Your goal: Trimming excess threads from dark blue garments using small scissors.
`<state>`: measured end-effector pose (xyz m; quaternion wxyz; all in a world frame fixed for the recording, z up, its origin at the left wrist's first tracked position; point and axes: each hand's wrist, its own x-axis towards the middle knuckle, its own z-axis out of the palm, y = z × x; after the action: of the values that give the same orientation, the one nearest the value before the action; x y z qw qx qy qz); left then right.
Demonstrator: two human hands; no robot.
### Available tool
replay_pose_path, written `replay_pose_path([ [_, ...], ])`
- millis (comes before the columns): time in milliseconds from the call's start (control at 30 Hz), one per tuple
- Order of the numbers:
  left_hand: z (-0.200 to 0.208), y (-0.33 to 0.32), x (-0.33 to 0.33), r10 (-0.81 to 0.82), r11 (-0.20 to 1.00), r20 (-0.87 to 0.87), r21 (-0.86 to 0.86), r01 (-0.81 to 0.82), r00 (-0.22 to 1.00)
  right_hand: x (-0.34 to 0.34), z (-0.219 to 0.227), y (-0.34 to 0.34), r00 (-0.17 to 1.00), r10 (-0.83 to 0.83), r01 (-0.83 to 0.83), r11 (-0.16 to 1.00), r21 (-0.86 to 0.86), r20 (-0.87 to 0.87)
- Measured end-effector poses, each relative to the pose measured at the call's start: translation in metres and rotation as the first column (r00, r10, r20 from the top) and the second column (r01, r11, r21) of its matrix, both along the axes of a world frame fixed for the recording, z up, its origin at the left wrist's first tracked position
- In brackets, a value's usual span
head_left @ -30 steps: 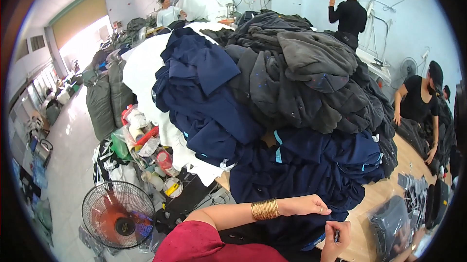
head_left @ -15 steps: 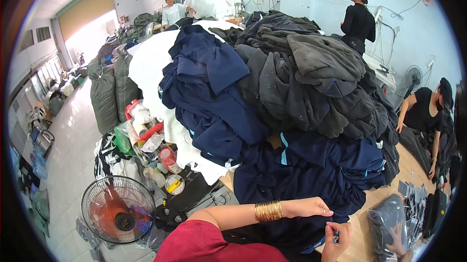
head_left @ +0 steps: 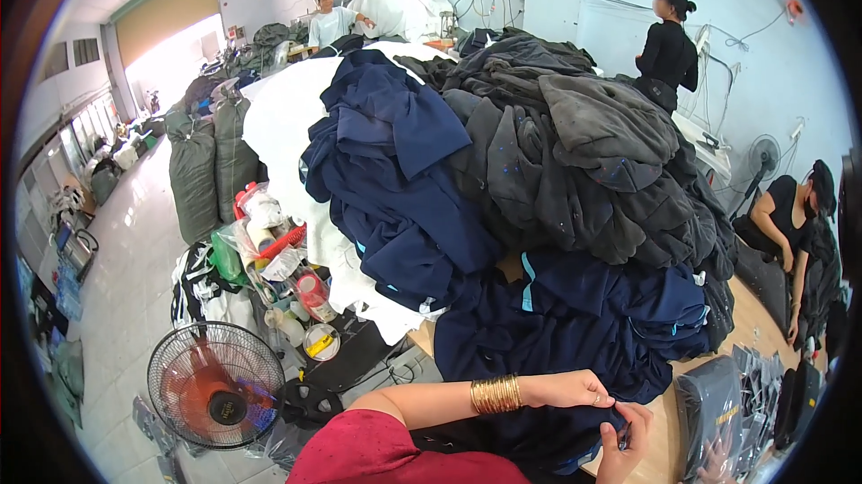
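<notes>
Over the near edge of a navy garment (head_left: 557,340), my two hands meet with fingertips close together. My left hand (head_left: 575,388), below a stack of gold bangles (head_left: 496,394), is closed in a pinch; whatever it grips is too small to make out against the dark cloth. Just to its right and nearer me, my right hand (head_left: 626,439) has its fingers curled in toward the left fingertips, thumb raised. Its palm side is partly hidden, so what it holds cannot be named. Light blue trim (head_left: 528,281) shows on the navy cloth.
A tall heap of dark grey garments (head_left: 584,170) and another navy pile (head_left: 386,170) rise ahead. Bagged dark goods (head_left: 709,412) lie on the table at right. A standing fan (head_left: 215,385) is at left. A co-worker (head_left: 781,224) bends over cloth at far right.
My right hand has shifted up against the left fingertips, its fingers uncurling somewhat; a small shiny thing seen in it earlier no longer shows clearly. The co-worker at right has drawn one arm in.
</notes>
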<state>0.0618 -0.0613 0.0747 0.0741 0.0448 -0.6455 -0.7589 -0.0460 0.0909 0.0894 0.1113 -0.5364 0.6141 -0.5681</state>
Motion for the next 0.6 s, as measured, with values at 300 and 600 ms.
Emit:
replay_pose_path([
  [300,-0.01,-0.002,-0.005,0.019,1.0,0.01,0.023,-0.02,1.0,0.009,0.006,-0.002,0.977,-0.043,0.036,0.999,-0.037,-0.211],
  [600,-0.011,-0.003,-0.005,0.009,1.0,-0.001,0.025,-0.009,1.0,0.0,-0.005,0.0,0.989,-0.068,0.062,0.997,-0.044,-0.129],
])
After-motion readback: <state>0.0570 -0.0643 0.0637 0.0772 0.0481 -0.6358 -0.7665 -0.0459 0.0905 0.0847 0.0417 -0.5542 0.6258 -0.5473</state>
